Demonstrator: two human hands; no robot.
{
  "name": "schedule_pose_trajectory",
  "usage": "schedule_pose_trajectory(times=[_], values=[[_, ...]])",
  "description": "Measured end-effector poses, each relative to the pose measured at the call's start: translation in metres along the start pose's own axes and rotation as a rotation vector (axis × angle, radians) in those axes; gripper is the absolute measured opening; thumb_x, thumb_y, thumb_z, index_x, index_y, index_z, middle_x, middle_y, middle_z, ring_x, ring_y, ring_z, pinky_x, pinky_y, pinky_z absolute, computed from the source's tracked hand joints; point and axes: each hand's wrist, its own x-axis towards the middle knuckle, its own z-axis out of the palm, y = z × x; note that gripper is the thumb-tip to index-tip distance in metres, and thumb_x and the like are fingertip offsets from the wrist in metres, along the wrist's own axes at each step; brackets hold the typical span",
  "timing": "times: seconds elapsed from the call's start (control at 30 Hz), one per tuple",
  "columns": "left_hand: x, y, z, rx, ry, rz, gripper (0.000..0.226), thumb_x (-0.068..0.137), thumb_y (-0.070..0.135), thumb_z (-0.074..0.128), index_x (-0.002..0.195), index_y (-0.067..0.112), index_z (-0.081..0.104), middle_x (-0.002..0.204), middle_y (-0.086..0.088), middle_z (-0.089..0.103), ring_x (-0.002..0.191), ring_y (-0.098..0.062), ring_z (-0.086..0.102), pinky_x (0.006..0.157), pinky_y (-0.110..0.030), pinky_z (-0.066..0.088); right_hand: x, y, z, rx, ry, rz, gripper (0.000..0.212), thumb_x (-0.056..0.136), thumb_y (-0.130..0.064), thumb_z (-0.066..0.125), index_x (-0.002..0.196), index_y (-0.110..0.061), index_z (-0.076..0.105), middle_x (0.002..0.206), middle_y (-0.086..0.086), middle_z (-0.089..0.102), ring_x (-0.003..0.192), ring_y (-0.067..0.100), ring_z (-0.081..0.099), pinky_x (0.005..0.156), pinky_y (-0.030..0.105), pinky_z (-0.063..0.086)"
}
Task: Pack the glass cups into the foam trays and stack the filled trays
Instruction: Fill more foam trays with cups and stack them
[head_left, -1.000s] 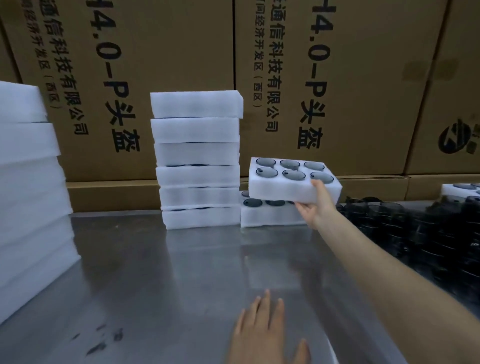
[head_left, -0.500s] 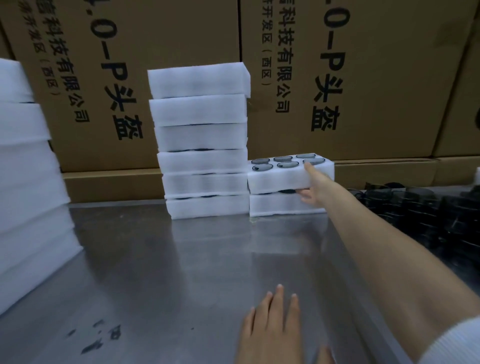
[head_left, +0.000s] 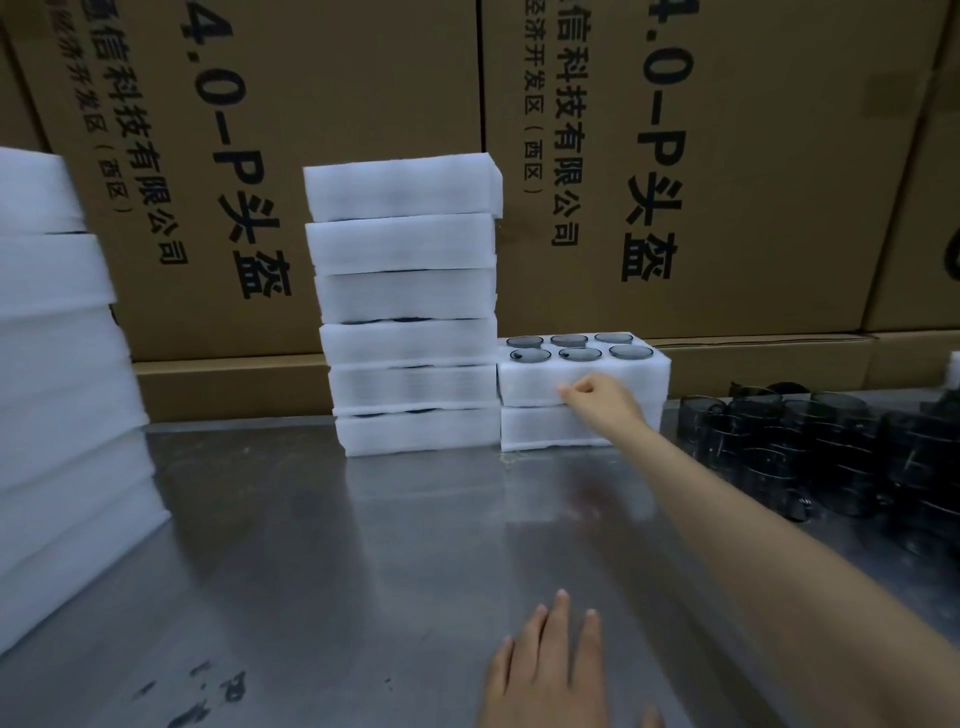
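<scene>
A white foam tray (head_left: 530, 382) with several dark glass cups (head_left: 579, 354) in its holes lies on another foam tray (head_left: 545, 431) at the back of the steel table (head_left: 363, 545). My right hand (head_left: 605, 402) is against the front face of the upper tray, its fingers loosely curled and holding nothing. My left hand (head_left: 550, 670) rests flat on the table near the front edge, fingers straight. To the left of the two trays stands a taller stack of foam trays (head_left: 410, 322), touching them.
Many loose dark glass cups (head_left: 831, 441) crowd the table's right side. A high pile of foam trays (head_left: 52, 364) fills the left edge. Large cardboard boxes (head_left: 727, 156) form a wall right behind the stacks.
My right hand has set the filled tray down on the lower tray, let go of its right end and moved to its front face. My left hand stays on the table.
</scene>
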Motion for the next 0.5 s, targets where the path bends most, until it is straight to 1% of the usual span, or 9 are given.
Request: schedule_pose_trajectory(times=[0.07,0.1,0.13,0.17,0.23,0.3,0.33,0.43,0.5], values=[[0.000,0.000,0.000,-0.022,0.003,0.009,0.071,0.015,0.080,0.070,0.067,0.032,0.077,0.082,0.008,0.074,0.066,-0.005,0.070,0.048,-0.019,0.052,-0.001,0.002,0.002,-0.009,0.012,-0.023,0.030,0.090,-0.026,0.052,0.064,-0.012,0.052,0.069,0.013,0.048,0.070,0.026,0.050,0.062,0.032,0.037],[0.000,0.001,-0.001,-0.025,-0.016,0.012,0.071,0.016,0.080,0.070,0.067,0.032,0.077,0.082,0.008,0.074,0.066,-0.005,0.070,0.048,-0.019,0.052,0.000,0.004,0.002,0.003,0.010,-0.017,0.023,0.090,-0.023,0.053,0.076,-0.008,0.062,0.084,0.017,0.058,0.084,0.029,0.056,0.073,0.033,0.043],[0.000,0.001,-0.002,-0.022,-0.040,0.012,0.071,0.015,0.080,0.070,0.067,0.032,0.077,0.082,0.008,0.074,0.066,-0.005,0.070,0.048,-0.019,0.052,0.001,0.005,0.002,0.032,-0.012,-0.004,0.017,0.090,-0.022,0.054,0.091,-0.010,0.065,0.104,0.016,0.059,0.100,0.027,0.056,0.086,0.032,0.043],[-0.001,0.002,-0.002,-0.020,-0.043,0.012,0.072,0.014,0.079,0.071,0.067,0.031,0.077,0.082,0.008,0.074,0.066,-0.005,0.070,0.048,-0.019,0.052,-0.001,0.006,0.004,0.066,-0.050,0.011,0.020,0.090,-0.022,0.055,0.104,-0.011,0.063,0.121,0.013,0.053,0.112,0.025,0.052,0.094,0.030,0.039],[-0.003,0.002,-0.003,-0.018,-0.040,0.007,0.073,0.013,0.078,0.071,0.069,0.031,0.077,0.083,0.008,0.075,0.068,-0.005,0.071,0.049,-0.020,0.053,-0.015,0.007,0.012,0.104,-0.119,0.025,0.040,0.089,-0.025,0.059,0.126,-0.013,0.049,0.135,0.010,0.036,0.126,0.026,0.039,0.103,0.029,0.030],[-0.004,0.003,-0.006,-0.033,-0.059,0.001,0.073,0.016,0.079,0.070,0.071,0.033,0.077,0.085,0.010,0.074,0.070,-0.003,0.070,0.050,-0.019,0.053,-0.036,0.014,0.027,0.080,-0.108,0.019,0.053,0.088,-0.026,0.061,0.135,-0.012,0.039,0.139,0.012,0.031,0.132,0.028,0.032,0.106,0.031,0.026],[-0.005,0.003,-0.008,-0.034,-0.069,-0.002,0.071,0.019,0.080,0.067,0.072,0.035,0.077,0.086,0.011,0.074,0.072,-0.001,0.070,0.051,-0.018,0.053,-0.048,0.019,0.034,0.062,-0.086,0.016,0.054,0.089,-0.026,0.061,0.135,-0.011,0.039,0.140,0.013,0.032,0.132,0.029,0.033,0.106,0.032,0.027],[-0.008,0.004,-0.014,-0.014,-0.105,-0.010,0.061,0.031,0.078,0.057,0.074,0.040,0.076,0.089,0.017,0.073,0.076,0.003,0.069,0.056,-0.015,0.053,-0.083,0.026,0.043,0.098,-0.011,-0.002,0.039,0.091,-0.022,0.058,0.127,-0.008,0.049,0.134,0.012,0.044,0.125,0.027,0.043,0.102,0.033,0.033],[-0.013,0.007,-0.019,-0.022,-0.130,-0.017,0.053,0.040,0.072,0.058,0.078,0.041,0.076,0.091,0.019,0.072,0.080,0.005,0.068,0.061,-0.013,0.053,-0.105,0.024,0.039,0.094,-0.029,-0.016,0.031,0.093,-0.021,0.055,0.121,-0.010,0.055,0.129,0.009,0.053,0.120,0.024,0.049,0.098,0.031,0.037]])
